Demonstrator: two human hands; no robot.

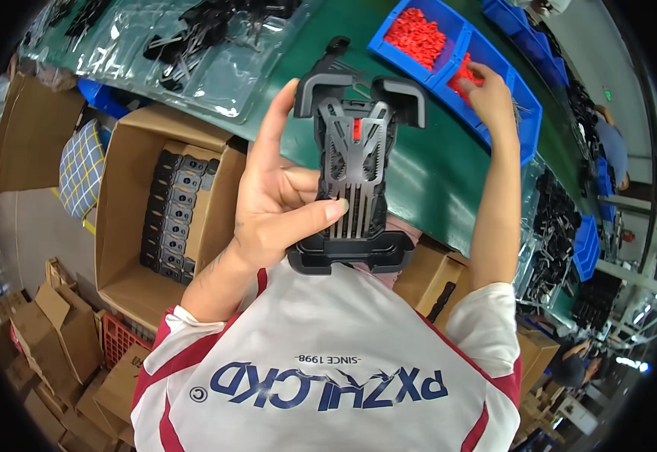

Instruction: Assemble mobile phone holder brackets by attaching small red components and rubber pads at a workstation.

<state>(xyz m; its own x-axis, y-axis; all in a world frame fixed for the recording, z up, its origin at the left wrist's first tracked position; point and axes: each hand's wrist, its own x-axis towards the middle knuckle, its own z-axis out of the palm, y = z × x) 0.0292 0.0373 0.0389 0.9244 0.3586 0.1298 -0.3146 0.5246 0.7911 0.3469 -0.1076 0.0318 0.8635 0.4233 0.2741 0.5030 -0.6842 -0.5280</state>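
My left hand (275,200) is wrapped round a black phone holder (355,162), its thumb across the slotted lower part. The holder stands upright before my chest, with padded jaws at top and bottom. Metal arms cross its middle, and a small red piece (358,129) sits between them. At the right, my right hand (489,94) reaches into a blue divided bin (449,62). Its thumb and forefinger are curled together among small red plastic pieces (464,79); the fingertips are partly hidden there. Another compartment holds a heap of red pieces (416,38).
A green worktop (426,177) lies beneath. Clear plastic sheeting (230,71) with black and metal parts is at the far left. An open carton (121,218) of stacked black parts stands at left. Black parts (551,233) are piled at right, beside more blue bins (586,248).
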